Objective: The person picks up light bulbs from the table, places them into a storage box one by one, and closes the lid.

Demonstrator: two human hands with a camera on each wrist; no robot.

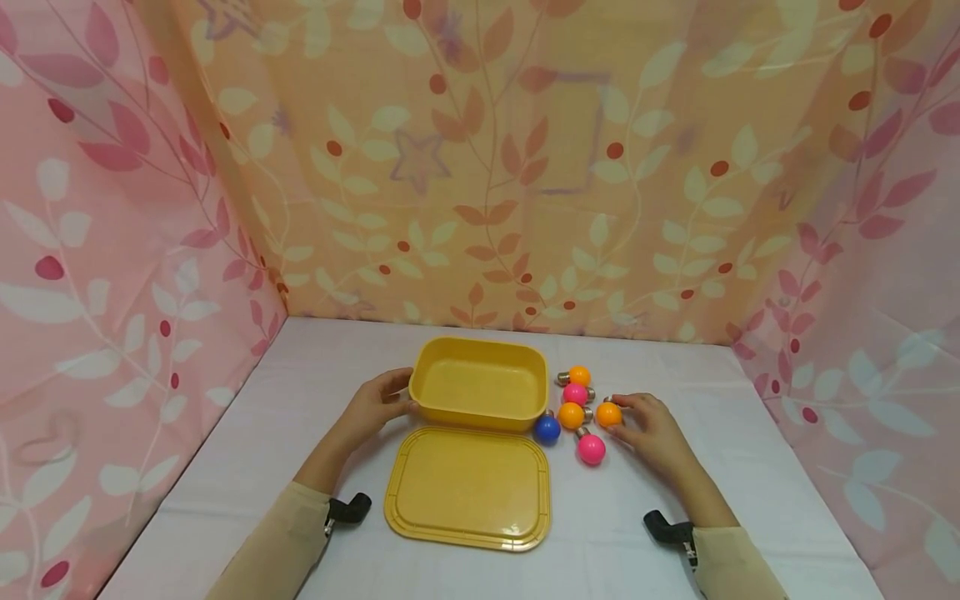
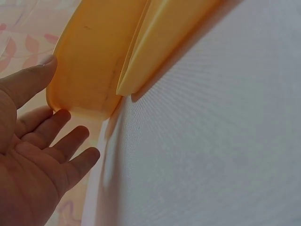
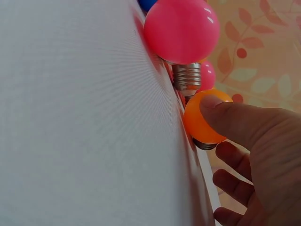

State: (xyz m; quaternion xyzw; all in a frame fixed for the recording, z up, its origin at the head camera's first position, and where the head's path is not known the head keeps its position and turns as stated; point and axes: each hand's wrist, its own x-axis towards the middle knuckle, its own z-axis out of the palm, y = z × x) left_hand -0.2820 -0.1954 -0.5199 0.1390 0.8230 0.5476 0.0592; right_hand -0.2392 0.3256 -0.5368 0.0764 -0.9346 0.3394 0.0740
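My left hand point(image 1: 377, 402) touches the left end of a yellow plastic container point(image 1: 480, 418). In the left wrist view its thumb and fingertips meet the container's side point(image 2: 89, 56), fingers loosely extended. My right hand point(image 1: 651, 429) pinches an orange light bulb point(image 1: 608, 415) at the right of a group of bulbs. The right wrist view has the thumb on this orange globe point(image 3: 195, 117), its metal screw base below; the index finger is mostly hidden. Beside it lie a pink bulb point(image 1: 591, 450) and a second orange bulb point(image 1: 572, 416).
A yellow lid point(image 1: 468, 490) lies flat in front of the container. A blue bulb point(image 1: 547, 429) sits by the container's right corner. Another pink bulb point(image 1: 575, 394) and a third orange bulb point(image 1: 580, 377) lie farther back. Patterned cloth point(image 1: 480, 167) hangs behind the white-covered table point(image 1: 600, 550).
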